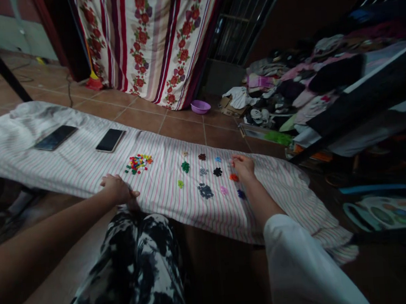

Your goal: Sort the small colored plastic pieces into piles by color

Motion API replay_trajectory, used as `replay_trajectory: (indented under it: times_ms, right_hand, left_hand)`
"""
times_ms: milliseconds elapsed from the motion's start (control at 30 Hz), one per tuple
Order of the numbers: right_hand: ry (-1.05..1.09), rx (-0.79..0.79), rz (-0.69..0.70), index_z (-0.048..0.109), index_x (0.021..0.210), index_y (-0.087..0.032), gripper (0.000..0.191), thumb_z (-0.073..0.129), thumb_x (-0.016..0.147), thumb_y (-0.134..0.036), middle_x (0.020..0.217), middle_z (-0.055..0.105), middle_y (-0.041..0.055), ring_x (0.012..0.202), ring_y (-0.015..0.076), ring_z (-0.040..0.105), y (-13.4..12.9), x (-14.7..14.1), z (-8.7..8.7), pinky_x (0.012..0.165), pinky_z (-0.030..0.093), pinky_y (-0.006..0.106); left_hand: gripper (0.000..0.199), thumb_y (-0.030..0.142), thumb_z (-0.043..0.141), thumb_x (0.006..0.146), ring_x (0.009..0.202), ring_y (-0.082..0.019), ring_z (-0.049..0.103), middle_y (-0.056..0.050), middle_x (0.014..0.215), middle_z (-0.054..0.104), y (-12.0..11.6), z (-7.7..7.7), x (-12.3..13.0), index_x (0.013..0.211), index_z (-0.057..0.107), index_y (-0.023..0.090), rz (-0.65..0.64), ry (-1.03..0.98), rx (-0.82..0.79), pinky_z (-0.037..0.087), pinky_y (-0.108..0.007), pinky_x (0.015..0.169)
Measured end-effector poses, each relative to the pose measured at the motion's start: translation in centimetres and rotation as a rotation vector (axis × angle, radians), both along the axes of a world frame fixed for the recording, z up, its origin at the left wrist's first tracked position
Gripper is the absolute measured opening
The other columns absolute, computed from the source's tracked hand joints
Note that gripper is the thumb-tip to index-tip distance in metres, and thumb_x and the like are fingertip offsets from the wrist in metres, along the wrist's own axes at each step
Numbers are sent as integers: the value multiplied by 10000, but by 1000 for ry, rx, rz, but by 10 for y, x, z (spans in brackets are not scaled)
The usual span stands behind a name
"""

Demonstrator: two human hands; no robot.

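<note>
My left hand rests on the near edge of the striped cloth, thumb apart from the loosely bent fingers, holding nothing I can see. Just beyond it lies a mixed pile of small coloured pieces, perhaps beads. At the right, my right hand is closed, fingertips together over the cloth; anything between them is too small to make out. Close to it are an orange pile and a light blue pile. Single-colour piles spread leftward, among them black, brown, dark grey, pink and green.
Two phones lie on the cloth at the left. Past the table, a purple basin stands on the tiled floor before a flowered curtain. Heaped clothes and a dark bar are at the right.
</note>
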State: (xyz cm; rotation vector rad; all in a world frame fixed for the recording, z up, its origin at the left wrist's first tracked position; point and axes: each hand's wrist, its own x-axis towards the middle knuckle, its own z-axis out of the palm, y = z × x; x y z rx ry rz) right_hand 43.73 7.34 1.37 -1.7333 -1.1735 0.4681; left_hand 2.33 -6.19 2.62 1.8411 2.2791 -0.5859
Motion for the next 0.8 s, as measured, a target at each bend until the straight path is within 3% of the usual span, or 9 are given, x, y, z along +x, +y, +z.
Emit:
replay_trajectory:
  times_ms: [67,233,367,467,567,800]
  right_hand:
    - [86,-27,103,672,937,-129,299,482,727,-226,731,667,42,577,109,607,-7,-43,1,525,497,199]
    - [211,-22,518,670,946,-161,264,501,756,-228,872,687,46,677,113,640,-42,-173,-6,596,512,215]
    - [86,-85,696,667,1025,-198,294,480,797,-199,909,667,22,705,117,634,-61,-250,-17,631,512,233]
    - [-146,-102,691,677,1055,-218,299,541,791,-183,956,651,29,779,134,627,-65,-279,-24,735,504,254]
    - [-341,-130,645,670,1108,-227,306,576,817,-217,1026,626,61,871,169,620,-67,-290,-30,807,477,281]
    - [-503,-93,572,599,1228,-284,349,505,893,-299,1080,589,40,859,158,595,-74,-295,-43,769,446,276]
  left_hand:
    - [884,780,436,718,1197,-510,445,-285,1284,563,-1,1,2,1294,587,127,15,-5,8,420,-536,844]
    - [1009,829,454,657,1295,-540,318,-277,1406,466,-4,-1,1,1375,498,123,32,-65,48,370,-580,907]
    - [999,718,508,714,1308,-542,311,-313,1453,381,-5,-2,4,1440,362,48,110,-75,62,352,-566,945]
    - [1009,683,503,745,1312,-542,311,-352,1463,323,-5,-1,5,1439,311,-24,117,-40,37,354,-547,954]
    - [1027,693,503,742,1332,-548,275,-364,1471,290,-3,0,6,1427,314,-49,110,-40,15,357,-549,961]
    - [1043,776,625,552,1352,-597,151,-256,1494,355,16,-3,6,1380,490,157,139,-116,-103,317,-679,944]
